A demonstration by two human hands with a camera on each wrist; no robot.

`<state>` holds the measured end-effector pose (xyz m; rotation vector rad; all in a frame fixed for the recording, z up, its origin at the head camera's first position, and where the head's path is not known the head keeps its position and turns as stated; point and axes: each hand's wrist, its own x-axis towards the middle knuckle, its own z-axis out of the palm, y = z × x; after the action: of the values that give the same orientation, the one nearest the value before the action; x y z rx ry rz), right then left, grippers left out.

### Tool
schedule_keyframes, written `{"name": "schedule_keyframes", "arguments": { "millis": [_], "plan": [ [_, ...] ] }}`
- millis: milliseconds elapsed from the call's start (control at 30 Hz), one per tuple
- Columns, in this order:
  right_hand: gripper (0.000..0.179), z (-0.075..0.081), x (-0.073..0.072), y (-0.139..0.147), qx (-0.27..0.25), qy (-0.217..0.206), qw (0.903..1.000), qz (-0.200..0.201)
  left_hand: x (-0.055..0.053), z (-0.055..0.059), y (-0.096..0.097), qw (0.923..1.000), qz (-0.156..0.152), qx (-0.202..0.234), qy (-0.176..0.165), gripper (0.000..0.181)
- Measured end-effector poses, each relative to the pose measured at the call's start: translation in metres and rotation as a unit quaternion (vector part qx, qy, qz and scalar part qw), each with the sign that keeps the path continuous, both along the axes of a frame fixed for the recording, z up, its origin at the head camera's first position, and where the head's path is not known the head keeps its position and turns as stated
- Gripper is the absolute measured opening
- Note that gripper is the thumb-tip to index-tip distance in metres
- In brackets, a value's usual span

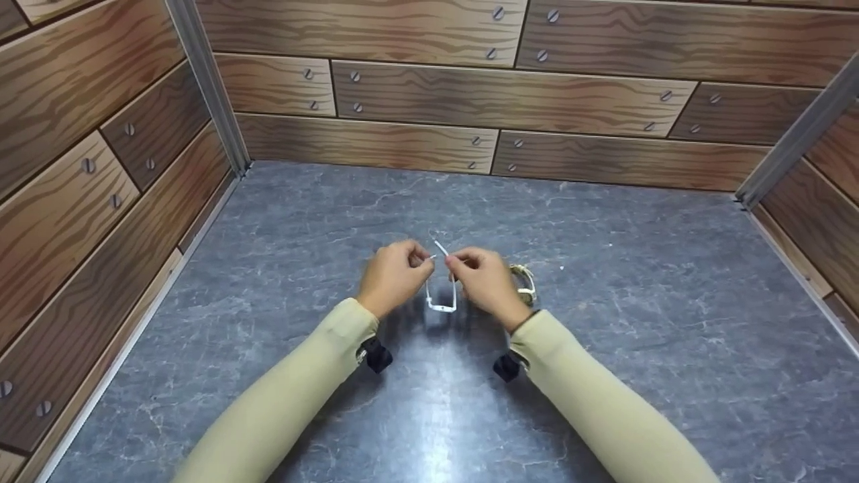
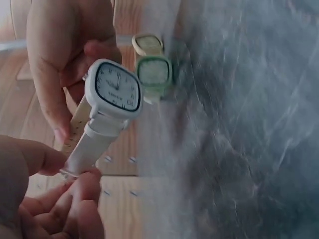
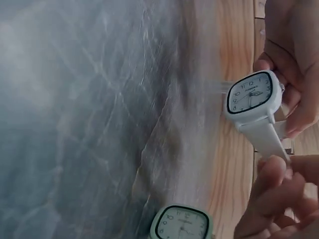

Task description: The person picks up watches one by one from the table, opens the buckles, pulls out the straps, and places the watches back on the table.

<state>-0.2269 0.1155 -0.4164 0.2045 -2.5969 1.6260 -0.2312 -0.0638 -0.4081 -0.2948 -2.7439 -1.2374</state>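
Observation:
A white wristwatch (image 1: 441, 308) with a rounded-square face hangs between both hands, its strap upward and its case low. My left hand (image 1: 396, 272) pinches the buckle end of the strap between thumb and fingers. On the other side, my right hand (image 1: 486, 278) pinches the holed strap, whose tip sticks out past the fingers. The two strap ends are close together; in the left wrist view the watch face (image 2: 118, 87) is turned toward the camera. Whether the strap passes through the buckle is hard to make out.
Just right of my right hand, a green watch (image 2: 154, 72) and a beige watch (image 2: 148, 45) lie on the grey marbled tabletop (image 1: 322, 215). Wood-patterned walls (image 1: 429, 87) enclose the table at the back and both sides.

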Motion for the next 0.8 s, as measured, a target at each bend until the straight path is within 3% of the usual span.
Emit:
{"name": "schedule_keyframes", "arguments": {
  "millis": [133,267,333,433,667,733,800],
  "plan": [
    [0.022,-0.004,-0.01,-0.006,0.115,0.001,0.9933,-0.014,-0.019,-0.008,-0.004,0.9985,0.01,0.011,-0.052,0.017],
    [0.02,-0.003,-0.018,-0.008,0.225,0.042,0.9729,-0.033,-0.033,-0.014,-0.006,0.9966,0.002,0.012,-0.082,0.017],
    [0.02,-0.003,-0.023,-0.009,0.255,0.052,0.9647,-0.04,-0.037,-0.018,-0.006,0.9969,-0.001,-0.006,-0.079,0.017],
    [0.02,-0.006,-0.03,-0.008,0.277,0.055,0.9581,-0.049,-0.042,-0.022,-0.004,0.9968,0.001,-0.037,-0.071,0.018],
    [0.024,-0.01,-0.041,-0.004,0.285,0.057,0.9547,-0.063,-0.051,-0.029,-0.001,0.995,0.008,-0.065,-0.076,0.02],
    [0.026,-0.007,-0.041,0.0,0.273,0.047,0.9592,-0.054,-0.052,-0.03,-0.002,0.9946,0.01,-0.061,-0.083,0.023],
    [0.028,-0.001,-0.039,0.007,0.236,0.037,0.9703,-0.04,-0.052,-0.028,-0.005,0.9953,0.014,-0.037,-0.088,0.028]
  ]
}}
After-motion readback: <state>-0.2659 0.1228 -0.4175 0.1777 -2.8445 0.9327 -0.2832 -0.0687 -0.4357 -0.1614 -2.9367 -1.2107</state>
